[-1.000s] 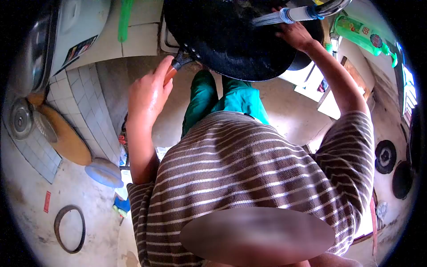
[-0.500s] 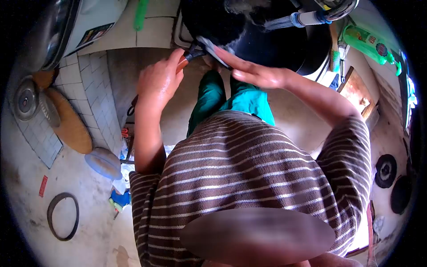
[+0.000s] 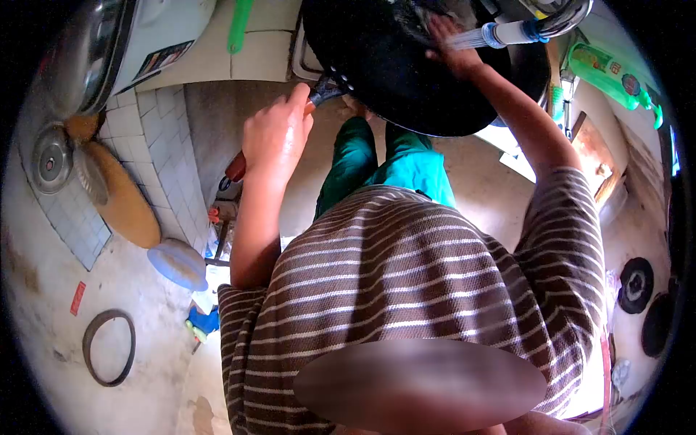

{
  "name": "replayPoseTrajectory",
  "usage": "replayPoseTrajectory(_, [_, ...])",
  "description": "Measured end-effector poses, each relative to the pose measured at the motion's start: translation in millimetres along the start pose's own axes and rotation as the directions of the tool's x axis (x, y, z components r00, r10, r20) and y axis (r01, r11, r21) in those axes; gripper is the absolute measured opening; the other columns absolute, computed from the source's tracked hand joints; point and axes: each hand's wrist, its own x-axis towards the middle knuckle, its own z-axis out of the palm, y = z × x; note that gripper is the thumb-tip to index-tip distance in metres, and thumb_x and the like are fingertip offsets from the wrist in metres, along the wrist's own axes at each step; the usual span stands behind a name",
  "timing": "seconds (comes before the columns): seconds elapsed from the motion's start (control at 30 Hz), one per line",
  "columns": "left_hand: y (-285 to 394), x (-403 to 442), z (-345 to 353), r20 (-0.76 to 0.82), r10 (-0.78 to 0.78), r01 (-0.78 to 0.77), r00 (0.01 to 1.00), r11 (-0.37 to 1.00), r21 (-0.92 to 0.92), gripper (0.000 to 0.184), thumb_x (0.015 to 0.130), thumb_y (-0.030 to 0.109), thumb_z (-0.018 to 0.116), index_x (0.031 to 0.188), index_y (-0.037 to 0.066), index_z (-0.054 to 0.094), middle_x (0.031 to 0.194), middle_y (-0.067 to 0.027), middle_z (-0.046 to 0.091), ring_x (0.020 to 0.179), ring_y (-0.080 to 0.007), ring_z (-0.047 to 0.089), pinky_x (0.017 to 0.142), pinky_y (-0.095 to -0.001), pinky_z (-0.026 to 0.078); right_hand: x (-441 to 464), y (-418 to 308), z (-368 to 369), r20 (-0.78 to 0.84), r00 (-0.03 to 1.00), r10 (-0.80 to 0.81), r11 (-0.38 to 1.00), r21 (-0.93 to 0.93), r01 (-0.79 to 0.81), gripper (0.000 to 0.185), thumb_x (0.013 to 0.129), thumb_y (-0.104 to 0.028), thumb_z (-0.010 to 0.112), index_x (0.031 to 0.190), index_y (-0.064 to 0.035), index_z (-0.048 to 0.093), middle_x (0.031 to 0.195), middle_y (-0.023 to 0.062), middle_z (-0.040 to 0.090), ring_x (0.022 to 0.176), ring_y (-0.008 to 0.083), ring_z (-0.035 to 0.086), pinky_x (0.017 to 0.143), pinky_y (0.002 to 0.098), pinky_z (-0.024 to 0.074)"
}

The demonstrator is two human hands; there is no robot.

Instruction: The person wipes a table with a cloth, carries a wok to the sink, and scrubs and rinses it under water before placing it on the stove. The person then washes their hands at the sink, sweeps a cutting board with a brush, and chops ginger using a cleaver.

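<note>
My left hand is closed around the brown handle of a black wok, and the handle's end sticks out below my fist. The wok lies tilted at the top of the view, its dark inner side showing. My right hand is over the wok's inside with fingers apart, beside the water stream from a faucet. Whitish, splashing water lies in the wok near my fingertips. I see nothing held in my right hand, though its palm is hidden.
A green bottle stands right of the faucet, near a brush with green bristles. A green strip lies on the counter at upper left. Metal lids and a tan round board lean at the left.
My right hand has moved from the wok's near rim up and right to the water stream. The wok has tilted so more of its inside shows. My left hand keeps its hold.
</note>
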Motion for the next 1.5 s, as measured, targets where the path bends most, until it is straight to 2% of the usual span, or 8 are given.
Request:
replayPoseTrajectory(0.1, [-1, 1, 0, -0.027, 0.022, -0.022, 0.999, 1.000, -0.004, 0.019, 0.080, 0.019, 0.063, 0.093, 0.013, 0.051, 0.075, -0.0101, 0.063, 0.068, -0.0328, 0.064, 0.058, -0.0450, 0.050, -51, -29, -42, 0.267, 0.905, -0.332, 0.892, 0.401, 0.210, 0.064, 0.095, -0.041, 0.043, 0.147, -0.0130, 0.017, 0.154, 0.0123, 0.007, 0.142, 0.0290, 0.006, 0.115, 0.0445, 0.0069])
replayPoseTrajectory(0.23, [-1, 1, 0, -0.021, 0.032, -0.031, 0.999, 0.999, 0.027, 0.020, 0.079, 0.019, 0.064, 0.093, 0.013, 0.051, 0.074, -0.0102, 0.063, 0.068, -0.0329, 0.064, 0.058, -0.0450, 0.050, -39, -131, -85, -0.106, 0.894, -0.435, 0.317, 0.911, 0.262, 0.070, 0.096, -0.047, 0.038, 0.146, -0.0052, 0.015, 0.153, 0.0169, 0.007, 0.142, 0.0305, 0.004, 0.115, 0.0398, 0.0051])
replayPoseTrajectory(0.37, [0, 2, -1, -0.008, 0.023, -0.023, 1.000, 1.000, 0.008, 0.021, 0.078, 0.018, 0.065, 0.093, 0.013, 0.051, 0.075, -0.0102, 0.062, 0.068, -0.0329, 0.064, 0.058, -0.0443, 0.050, 52, -113, -12, -0.448, 0.866, -0.220, 0.704, 0.542, 0.459, 0.073, 0.094, -0.051, 0.039, 0.146, -0.0053, 0.017, 0.154, 0.0160, 0.004, 0.142, 0.0320, 0.003, 0.115, 0.0407, 0.0074])
replayPoseTrajectory(0.47, [3, 0, -7, 0.037, -0.009, 0.008, 0.999, 0.999, 0.033, 0.027, 0.080, 0.020, 0.062, 0.104, 0.015, 0.052, 0.082, -0.0119, 0.065, 0.073, -0.0349, 0.063, 0.060, -0.0464, 0.049, 31, -41, -14, 0.204, 0.979, 0.032, 0.980, 0.186, -0.071, 0.065, 0.095, -0.042, 0.042, 0.146, -0.0108, 0.017, 0.151, 0.0160, 0.018, 0.140, 0.0305, 0.015, 0.115, 0.0442, 0.0131])
replayPoseTrajectory(0.73, [-1, 3, -6, 0.021, 0.020, -0.020, 1.000, 1.000, -0.004, 0.029, 0.079, 0.019, 0.063, 0.105, 0.014, 0.051, 0.082, -0.0125, 0.065, 0.073, -0.0355, 0.063, 0.061, -0.0465, 0.049, -25, -134, -72, -0.217, 0.892, -0.396, 0.408, 0.829, 0.383, 0.072, 0.096, -0.049, 0.036, 0.146, -0.0029, 0.013, 0.153, 0.0185, 0.006, 0.142, 0.0322, 0.004, 0.115, 0.0414, 0.0060])
replayPoseTrajectory(0.87, [-1, 4, -2, 0.016, 0.022, -0.022, 1.000, 1.000, -0.003, 0.031, 0.078, 0.017, 0.064, 0.106, 0.014, 0.051, 0.081, -0.0128, 0.065, 0.073, -0.0358, 0.063, 0.061, -0.0465, 0.050, 98, -140, -57, -0.674, 0.735, -0.077, 0.622, 0.544, 0.563, 0.067, 0.096, -0.039, 0.043, 0.147, -0.0059, 0.014, 0.152, 0.0188, 0.008, 0.141, 0.0332, 0.005, 0.115, 0.0409, 0.0075])
replayPoseTrajectory(1.23, [2, 2, -7, -0.039, 0.045, -0.043, 0.998, 0.998, 0.042, 0.022, 0.078, 0.017, 0.065, 0.095, 0.014, 0.051, 0.075, -0.0098, 0.063, 0.067, -0.0319, 0.064, 0.056, -0.0430, 0.050, 67, 12, 15, -0.685, 0.679, 0.265, 0.957, 0.099, -0.274, 0.068, 0.083, -0.029, 0.050, 0.141, 0.0011, 0.028, 0.146, 0.0223, 0.026, 0.137, 0.0428, 0.017, 0.110, 0.0562, 0.0138])
replayPoseTrajectory(1.5, [2, 3, -7, 0.042, 0.003, -0.004, 0.999, 1.000, 0.016, 0.031, 0.078, 0.020, 0.063, 0.107, 0.017, 0.052, 0.082, -0.0112, 0.066, 0.073, -0.0340, 0.064, 0.060, -0.0456, 0.050, 168, -139, -24, -0.748, 0.609, 0.264, 0.794, 0.527, 0.303, 0.068, 0.087, -0.031, 0.057, 0.139, 0.0029, 0.029, 0.144, 0.0271, 0.026, 0.135, 0.0446, 0.020, 0.111, 0.0502, 0.0172])
